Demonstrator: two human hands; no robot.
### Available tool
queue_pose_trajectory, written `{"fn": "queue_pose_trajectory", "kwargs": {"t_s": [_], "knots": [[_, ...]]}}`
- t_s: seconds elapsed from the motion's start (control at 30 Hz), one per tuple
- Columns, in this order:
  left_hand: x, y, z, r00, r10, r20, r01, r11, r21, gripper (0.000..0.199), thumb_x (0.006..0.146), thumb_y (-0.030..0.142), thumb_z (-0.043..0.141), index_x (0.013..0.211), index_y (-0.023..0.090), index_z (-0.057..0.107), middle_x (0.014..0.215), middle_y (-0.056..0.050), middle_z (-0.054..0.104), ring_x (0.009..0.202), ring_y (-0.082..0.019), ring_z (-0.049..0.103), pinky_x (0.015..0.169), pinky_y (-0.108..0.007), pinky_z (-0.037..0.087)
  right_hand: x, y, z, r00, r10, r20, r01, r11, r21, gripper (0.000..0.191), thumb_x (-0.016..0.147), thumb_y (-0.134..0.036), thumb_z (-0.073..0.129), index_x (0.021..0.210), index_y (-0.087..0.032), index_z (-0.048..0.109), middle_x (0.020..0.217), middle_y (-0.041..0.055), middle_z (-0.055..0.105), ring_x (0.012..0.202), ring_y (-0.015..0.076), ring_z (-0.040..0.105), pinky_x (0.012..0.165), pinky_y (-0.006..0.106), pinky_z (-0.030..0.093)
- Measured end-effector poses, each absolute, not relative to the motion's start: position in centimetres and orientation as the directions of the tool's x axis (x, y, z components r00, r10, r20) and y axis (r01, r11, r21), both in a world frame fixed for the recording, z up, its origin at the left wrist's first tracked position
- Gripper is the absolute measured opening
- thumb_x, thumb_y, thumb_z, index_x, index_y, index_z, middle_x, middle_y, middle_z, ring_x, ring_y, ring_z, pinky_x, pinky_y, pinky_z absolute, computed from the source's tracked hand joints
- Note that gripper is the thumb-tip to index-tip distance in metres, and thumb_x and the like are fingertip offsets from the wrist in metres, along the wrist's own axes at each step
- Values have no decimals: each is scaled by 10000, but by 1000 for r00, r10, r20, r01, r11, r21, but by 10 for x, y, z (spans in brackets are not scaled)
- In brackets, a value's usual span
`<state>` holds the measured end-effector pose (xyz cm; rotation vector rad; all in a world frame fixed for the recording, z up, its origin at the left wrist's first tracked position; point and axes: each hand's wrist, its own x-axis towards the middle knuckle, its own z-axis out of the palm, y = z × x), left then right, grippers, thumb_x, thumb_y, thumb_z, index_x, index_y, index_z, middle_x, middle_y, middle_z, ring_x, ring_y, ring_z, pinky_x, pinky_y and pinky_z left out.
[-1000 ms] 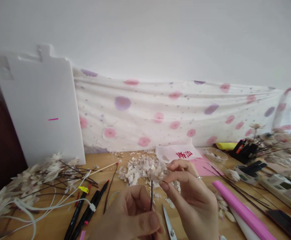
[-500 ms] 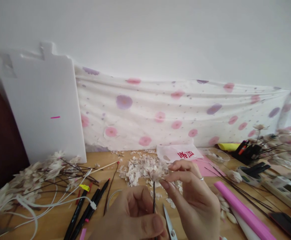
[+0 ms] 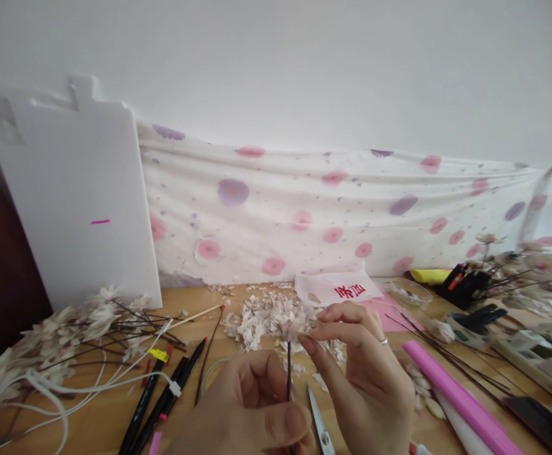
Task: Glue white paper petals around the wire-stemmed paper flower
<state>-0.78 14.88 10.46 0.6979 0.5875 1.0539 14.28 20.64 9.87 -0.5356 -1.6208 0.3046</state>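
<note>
Observation, head view. Two hands in frame, both the person's own. Left hand [image 3: 242, 404], lower centre: fingers curled, pinching one dark wire stem [image 3: 288, 379] upright. Right hand [image 3: 366, 373], one ring [image 3: 384, 340] on a finger: thumb and forefinger closed on one pale petal flower head [image 3: 293, 327], which sits at the stem's top end, above the left hand and in front of the petal heap.

One loose heap of pale petals [image 3: 261, 325] lies on the wooden worktop [image 3: 191, 297], just beyond the hands. One pair of scissors [image 3: 320, 423] lies below and between the hands, partly cut off by the frame edge.

Left of the hands: one bunch of finished petal stems [image 3: 91, 335], three black marker pens [image 3: 162, 395] and one white cable [image 3: 91, 392]. Right of the hands: one pink paper roll [image 3: 456, 398], one bundle of thin dark wires [image 3: 451, 354] and one glass dish [image 3: 411, 292].

Behind: one white paper bag with red characters [image 3: 337, 289], one white board [image 3: 67, 202] leaning on the wall, and one spotted cloth [image 3: 276, 215].
</note>
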Motion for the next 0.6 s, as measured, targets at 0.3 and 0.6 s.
{"fn": "queue_pose_trajectory", "kwargs": {"t_s": [0.3, 0.6], "knots": [[-9, 150, 103, 355, 933, -65, -528, 257, 809, 501, 577, 430, 992, 688, 168, 579, 595, 27, 678, 526, -71, 594, 537, -178, 429, 143, 206, 96, -46, 495, 868, 201, 855, -478, 217, 936, -66, 671, 964, -280, 643, 1022, 17, 581, 1029, 213, 531, 871, 375, 428], [-16, 153, 100, 321, 945, -64, -466, 217, 858, 501, 545, 477, 989, 666, 165, 617, 560, 20, 665, 500, -95, 595, 520, -196, 448, 151, 203, 101, -10, 572, 820, 82, 818, -569, 135, 954, -195, 697, 1026, -300, 651, 1064, 3, 600, 1054, 176, 573, 918, 285, 460]]}}
